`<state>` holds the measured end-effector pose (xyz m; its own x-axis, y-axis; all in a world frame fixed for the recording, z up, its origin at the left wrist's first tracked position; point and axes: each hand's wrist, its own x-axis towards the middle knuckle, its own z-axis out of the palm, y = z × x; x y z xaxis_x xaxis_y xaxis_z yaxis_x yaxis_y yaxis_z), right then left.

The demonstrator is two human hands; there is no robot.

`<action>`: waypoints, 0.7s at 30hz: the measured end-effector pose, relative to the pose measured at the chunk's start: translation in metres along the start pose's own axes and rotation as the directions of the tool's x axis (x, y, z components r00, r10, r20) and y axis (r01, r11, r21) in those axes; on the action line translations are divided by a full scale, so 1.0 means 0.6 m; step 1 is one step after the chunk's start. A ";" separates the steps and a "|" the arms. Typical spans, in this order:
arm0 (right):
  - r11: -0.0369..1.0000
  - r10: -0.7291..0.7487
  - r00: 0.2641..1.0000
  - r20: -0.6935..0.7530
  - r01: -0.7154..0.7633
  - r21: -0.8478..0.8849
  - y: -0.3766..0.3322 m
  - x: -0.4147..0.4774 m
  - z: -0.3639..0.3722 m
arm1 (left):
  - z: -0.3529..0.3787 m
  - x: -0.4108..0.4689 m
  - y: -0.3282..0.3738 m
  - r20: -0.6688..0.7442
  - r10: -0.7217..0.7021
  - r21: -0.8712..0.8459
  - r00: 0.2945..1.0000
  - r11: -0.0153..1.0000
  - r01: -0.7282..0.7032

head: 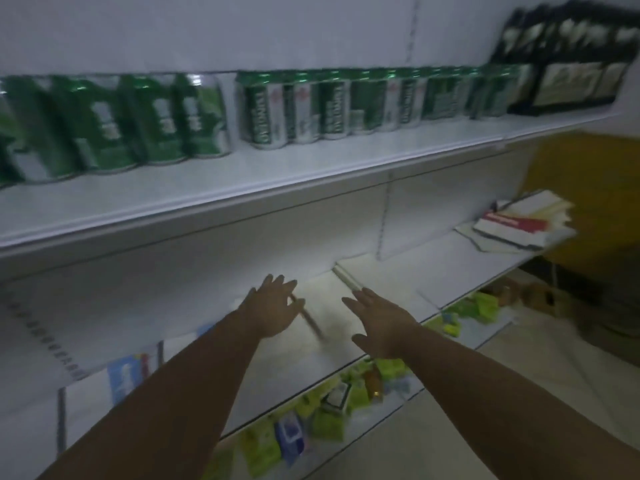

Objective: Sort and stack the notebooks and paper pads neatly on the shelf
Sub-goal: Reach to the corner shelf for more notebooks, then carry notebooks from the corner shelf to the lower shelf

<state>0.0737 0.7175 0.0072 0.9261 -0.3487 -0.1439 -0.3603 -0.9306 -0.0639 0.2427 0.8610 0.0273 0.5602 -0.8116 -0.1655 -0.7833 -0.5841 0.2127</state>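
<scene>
Both arms reach over the middle white shelf [446,258]. My left hand [273,308] hovers with fingers spread above a pale paper pad [322,299] lying flat on the shelf. My right hand [379,322] is beside it, fingers straight, over the same pad and holding nothing. Another white pad [377,275] lies just behind my right hand. At the shelf's far right end sits a loose pile of notebooks [519,223], one with a red and white cover. A large spiral-bound pad [45,327] lies at the left. The picture is blurred.
The shelf above carries rows of green cans [270,109] and dark packets [568,74] at the right. The shelf below holds green and blue packets [329,407]. A yellow wall [588,188] stands at the right, with floor beneath it.
</scene>
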 end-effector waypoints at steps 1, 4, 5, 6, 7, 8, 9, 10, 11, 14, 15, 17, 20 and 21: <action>0.999 0.032 0.999 -0.010 -0.032 -0.001 0.048 -0.029 -0.013 | -0.005 0.015 0.056 0.001 0.034 -0.001 0.999 0.999 -0.034; 0.989 0.149 0.989 -0.024 -0.149 0.027 0.193 -0.112 -0.044 | -0.004 0.050 0.221 0.012 0.130 0.036 0.991 0.991 -0.130; 0.984 0.178 0.983 -0.037 -0.176 0.037 0.238 -0.137 -0.051 | -0.001 0.061 0.273 0.022 0.161 0.052 0.987 0.985 -0.162; 0.980 0.196 0.979 -0.053 -0.193 0.043 0.278 -0.160 -0.057 | 0.002 0.071 0.321 0.030 0.184 0.062 0.982 0.981 -0.186; 0.978 0.208 0.975 -0.073 -0.205 0.048 0.316 -0.183 -0.062 | 0.005 0.082 0.366 0.032 0.209 0.074 0.977 0.975 -0.210; 0.974 0.223 0.971 -0.089 -0.219 0.053 0.353 -0.205 -0.066 | 0.008 0.094 0.409 0.036 0.231 0.090 0.972 0.968 -0.233; 0.970 0.242 0.966 -0.096 -0.238 0.055 0.387 -0.225 -0.071 | 0.012 0.107 0.449 0.051 0.249 0.110 0.967 0.961 -0.253; 0.964 0.263 0.960 -0.093 -0.259 0.053 0.419 -0.244 -0.075 | 0.017 0.119 0.486 0.077 0.266 0.131 0.961 0.953 -0.274; 0.958 0.285 0.954 -0.089 -0.282 0.049 0.452 -0.259 -0.077 | 0.023 0.131 0.519 0.106 0.284 0.154 0.953 0.942 -0.298; 0.941 0.339 0.938 -0.066 -0.337 0.038 0.544 -0.289 -0.078 | 0.043 0.173 0.604 0.161 0.336 0.211 0.928 0.907 -0.365; 0.938 0.347 0.936 -0.058 -0.345 0.033 0.571 -0.295 -0.076 | 0.048 0.191 0.626 0.161 0.355 0.225 0.921 0.895 -0.385; 0.934 0.356 0.934 -0.037 -0.356 0.010 0.626 -0.300 -0.076 | 0.052 0.234 0.667 0.146 0.382 0.244 0.913 0.880 -0.407; 0.927 0.375 0.926 -0.050 -0.376 -0.010 0.718 -0.284 -0.086 | 0.043 0.328 0.728 0.110 0.400 0.246 0.910 0.876 -0.415; 0.923 0.383 0.922 -0.060 -0.384 -0.007 0.752 -0.272 -0.089 | 0.041 0.366 0.749 0.102 0.402 0.236 0.910 0.879 -0.415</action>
<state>-0.2340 0.3486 0.0544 0.7224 -0.6846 -0.0974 -0.6876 -0.7261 0.0036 0.0074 0.4205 0.0630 0.1674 -0.9722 -0.1638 -0.9843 -0.1742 0.0279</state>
